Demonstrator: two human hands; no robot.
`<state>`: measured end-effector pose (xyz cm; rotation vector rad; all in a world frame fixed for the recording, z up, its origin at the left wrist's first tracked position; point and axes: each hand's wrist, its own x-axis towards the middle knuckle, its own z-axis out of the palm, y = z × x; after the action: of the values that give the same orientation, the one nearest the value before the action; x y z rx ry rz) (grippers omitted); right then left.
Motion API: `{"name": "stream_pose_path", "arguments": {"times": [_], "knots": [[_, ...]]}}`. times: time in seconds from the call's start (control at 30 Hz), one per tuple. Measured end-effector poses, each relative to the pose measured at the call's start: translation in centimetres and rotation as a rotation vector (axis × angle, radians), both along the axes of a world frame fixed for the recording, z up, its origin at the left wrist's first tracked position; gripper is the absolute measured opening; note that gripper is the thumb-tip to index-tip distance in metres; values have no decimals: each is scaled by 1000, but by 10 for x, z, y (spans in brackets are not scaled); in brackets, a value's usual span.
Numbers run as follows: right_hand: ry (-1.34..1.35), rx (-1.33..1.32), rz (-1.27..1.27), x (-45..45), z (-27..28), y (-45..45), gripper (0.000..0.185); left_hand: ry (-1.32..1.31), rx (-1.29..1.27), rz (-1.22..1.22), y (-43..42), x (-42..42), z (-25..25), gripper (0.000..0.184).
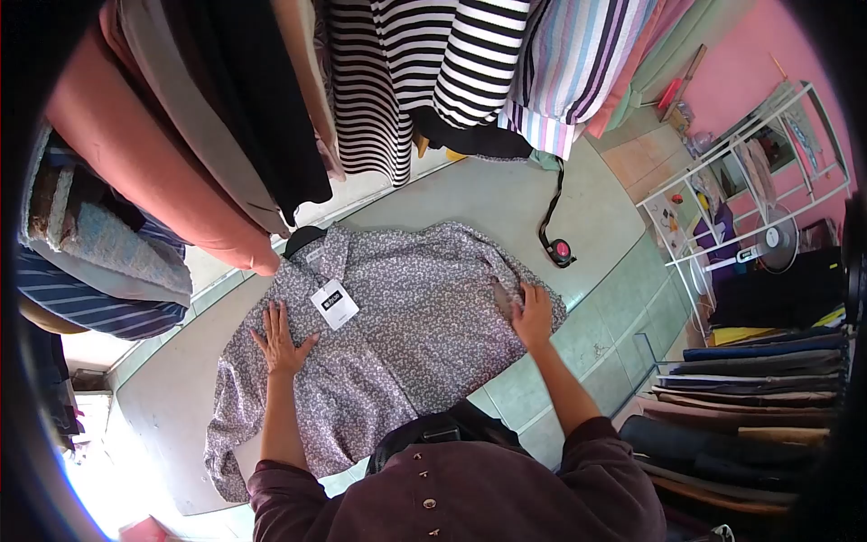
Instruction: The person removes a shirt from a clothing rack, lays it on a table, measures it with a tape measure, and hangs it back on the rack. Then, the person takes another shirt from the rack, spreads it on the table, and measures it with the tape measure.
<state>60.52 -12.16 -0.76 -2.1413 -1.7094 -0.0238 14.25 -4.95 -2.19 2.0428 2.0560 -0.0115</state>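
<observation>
A grey-and-white floral shirt [406, 298] lies spread on the pale table [163, 388], its collar toward the far side. A white paper tag [334, 305] with a black label rests near the collar, where something black [305, 240] shows. My left hand [284, 341] lies flat on the shirt's left part, fingers spread. On the right part, my right hand [531, 316] rests with its fingers curled together. Beside those fingers is a small flat grey-brown piece [502, 294]; what it is I cannot make out. A black tape measure [560, 253] lies beyond the shirt.
Striped garments [433, 81] and plain ones, such as a salmon one [153, 154], hang over the table's far side. At right stand a white rack [759, 144] with a fan [775, 244] and stacked folded trousers [750, 388]. Green floor tiles [614, 307] border the table.
</observation>
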Motion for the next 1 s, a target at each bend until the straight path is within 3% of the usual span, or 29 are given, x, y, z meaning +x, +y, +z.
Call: {"name": "stream_pose_path", "arguments": {"times": [0.03, 0.1, 0.17, 0.2, 0.27, 0.33, 0.4, 0.47, 0.53, 0.57, 0.63, 0.7, 0.73, 0.77, 0.83, 0.93, 1.0], "knots": [[42, -183, 43, 27, -13, 5, 20, -4, -1, 5, 0, 0, -1, 101], [74, -104, 3, 66, -10, 28, 9, 2, -4, -8, 1, -1, -1, 102], [109, 164, -244, 79, 20, 65, 15, -12, -3, -14, 2, -1, 1, 102], [113, 165, -242, 76, 28, 79, 15, -24, -3, -26, 3, -3, 2, 103], [-175, 103, -280, 61, 38, 101, 22, -20, 1, -33, 4, -2, 2, 103], [-158, 305, -80, 15, 41, 122, 31, -27, -8, -36, 6, -1, 3, 105], [47, 311, 198, -39, 20, 136, 35, -18, -41, -15, 10, -2, 3, 109], [313, 34, 461, -100, -1, 136, 43, -29, -88, -4, 10, -2, 6, 113], [-49, -248, 610, -137, -20, 134, 56, -41, -92, -1, 11, -3, 7, 113], [-44, -255, 623, -140, -27, 139, 56, -59, -102, -7, 10, -3, 7, 113], [-155, -294, 505, -145, -33, 155, 63, -82, -100, -18, 7, -8, 11, 106], [-112, -341, 529, -145, -31, 164, 62, -225, 9, -127, 1, -21, 10, 88], [-84, -353, 530, -144, -27, 165, 61, -237, 87, -161, -6, -29, 12, 60], [-57, -365, 530, -143, -23, 163, 61, -229, 84, -143, -16, -42, 9, 60], [-44, -215, 531, -135, -19, 143, 60, -115, 236, 81, -42, -78, -7, 43], [-17, -115, 448, -114, -11, 97, 60, 35, 447, 580, -88, -115, -9, 40], [-40, -172, 421, -97, -17, 69, 61, 22, 339, 570, -106, -145, -19, 45]]}}
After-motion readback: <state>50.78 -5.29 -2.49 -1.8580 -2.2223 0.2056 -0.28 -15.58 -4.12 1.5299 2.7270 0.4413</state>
